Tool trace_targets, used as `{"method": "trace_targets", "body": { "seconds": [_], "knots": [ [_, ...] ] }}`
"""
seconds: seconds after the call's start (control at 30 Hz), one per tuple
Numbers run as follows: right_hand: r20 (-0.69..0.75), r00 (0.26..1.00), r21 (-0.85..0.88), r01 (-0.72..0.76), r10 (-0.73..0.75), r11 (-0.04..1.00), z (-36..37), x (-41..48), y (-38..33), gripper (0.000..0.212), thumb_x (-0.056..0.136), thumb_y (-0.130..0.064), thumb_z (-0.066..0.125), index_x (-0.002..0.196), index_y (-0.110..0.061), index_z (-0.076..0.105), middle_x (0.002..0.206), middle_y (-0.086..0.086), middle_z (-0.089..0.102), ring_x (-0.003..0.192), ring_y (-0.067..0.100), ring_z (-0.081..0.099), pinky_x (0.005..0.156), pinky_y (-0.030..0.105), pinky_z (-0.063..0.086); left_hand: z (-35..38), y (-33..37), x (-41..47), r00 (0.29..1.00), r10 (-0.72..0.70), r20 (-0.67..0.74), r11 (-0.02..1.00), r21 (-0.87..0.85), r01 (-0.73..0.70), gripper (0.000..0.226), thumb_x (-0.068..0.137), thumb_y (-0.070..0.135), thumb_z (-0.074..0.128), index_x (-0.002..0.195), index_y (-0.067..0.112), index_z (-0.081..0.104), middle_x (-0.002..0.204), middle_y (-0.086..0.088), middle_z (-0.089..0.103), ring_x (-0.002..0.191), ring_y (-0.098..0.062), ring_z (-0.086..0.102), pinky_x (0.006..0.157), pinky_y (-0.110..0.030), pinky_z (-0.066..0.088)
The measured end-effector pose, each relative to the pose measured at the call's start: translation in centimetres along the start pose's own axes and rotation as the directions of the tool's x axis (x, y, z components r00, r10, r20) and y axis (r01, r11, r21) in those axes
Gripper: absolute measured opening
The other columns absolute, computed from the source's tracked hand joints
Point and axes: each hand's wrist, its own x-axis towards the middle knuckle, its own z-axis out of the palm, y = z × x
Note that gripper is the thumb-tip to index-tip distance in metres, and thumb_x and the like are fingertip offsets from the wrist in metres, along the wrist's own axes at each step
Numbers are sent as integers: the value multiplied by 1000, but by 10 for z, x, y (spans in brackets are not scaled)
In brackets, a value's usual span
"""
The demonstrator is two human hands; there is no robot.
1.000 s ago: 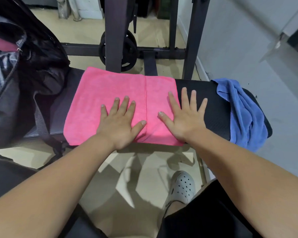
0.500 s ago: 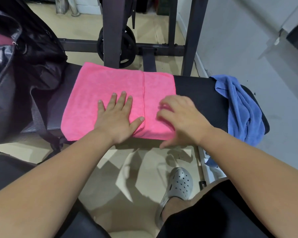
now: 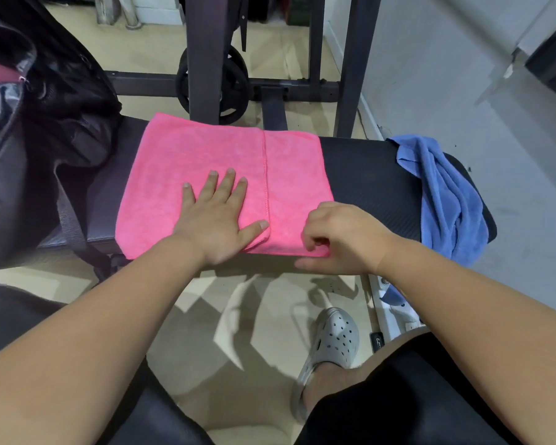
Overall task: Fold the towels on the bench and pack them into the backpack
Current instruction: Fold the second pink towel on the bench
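Head view looked down on a black padded bench running left to right, with the pink towel lying folded flat on its middle. A stitched hem ran from far to near a little right of the towel's centre. The towel's far edge reached the far side of the pad, and its near edge lay along the pad's near side.

The left hand rested flat on the towel, fingers straight and slightly apart, thumb tip touching the hem. The right hand was at the near right corner, its fingers curled over the top of the cloth and its thumb stretched along beneath the near edge, pinching that corner.

A bare strip of pad lay between the towel's left edge and the dark backpack, which stood at the left end with its mouth open. A wider stretch of bare pad separated the towel's right edge from the blue towel, crumpled over the right end and hanging down the near side. Behind the bench stood dark rack uprights and a weight plate. Pale floor lay open below, with a grey clog on it.

A small black tag beside the clog carried a pale mark too small to read.
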Motion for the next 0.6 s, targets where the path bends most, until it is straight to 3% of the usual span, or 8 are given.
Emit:
{"method": "trace_targets", "body": {
  "seconds": [0.1, 0.17, 0.23, 0.3, 0.4, 0.6],
  "knots": [
    [-54, 985, 49, -163, 165, 985, -8, 18, -2, 47, 84, -66, 48, 81, -24, 68, 76, -8, 60, 79, 15, 52, 74, 37, 48, -2, 0, -7, 998, 29, -58, 999, -37, -31, 97, 86, 81, 22, 161, 22, 5, 169, -4, 0, 155, -28, -2, 121, -61, 1],
    [-88, 970, 57, -222, 227, 973, -11, 33, -2, 51, 87, -65, 42, 91, -24, 71, 87, -6, 64, 88, 17, 54, 81, 39, 48, -4, 1, -12, 986, 84, -142, 992, -78, -96, 91, 86, 78, 31, 158, 23, 23, 166, -6, 20, 152, -30, 15, 121, -59, 12],
    [-122, 949, 73, -284, 291, 956, -11, 49, -1, 50, 90, -63, 41, 105, -25, 71, 102, -4, 67, 100, 20, 55, 91, 43, 47, -5, 3, -14, 954, 184, -236, 971, -105, -213, 82, 83, 76, 42, 143, 20, 47, 149, -8, 46, 138, -32, 40, 113, -54, 33],
    [-77, 922, 79, -375, 380, 924, -9, 67, 1, 49, 95, -61, 44, 124, -28, 65, 124, -3, 63, 119, 24, 51, 103, 47, 41, -3, 3, -16, 919, 259, -298, 948, -104, -301, 70, 79, 74, 56, 118, 17, 62, 119, -5, 61, 111, -31, 55, 94, -48, 47],
    [57, 884, 101, -468, 464, 878, -4, 99, 5, 53, 96, -58, 49, 142, -32, 52, 146, 0, 50, 136, 28, 37, 112, 48, 32, 0, 2, -18, 890, 278, -361, 937, -103, -335, 59, 73, 69, 67, 90, 13, 67, 86, -3, 58, 81, -28, 54, 72, -44, 49],
    [72, 826, 109, -564, 559, 819, 0, 153, 10, 59, 96, -58, 48, 149, -31, 46, 153, 4, 41, 142, 32, 29, 112, 48, 25, 0, -1, -21, 906, 319, -279, 906, -192, -378, 47, 70, 61, 66, 92, 19, 67, 84, 2, 54, 79, -24, 52, 71, -41, 49]
  ]
}}
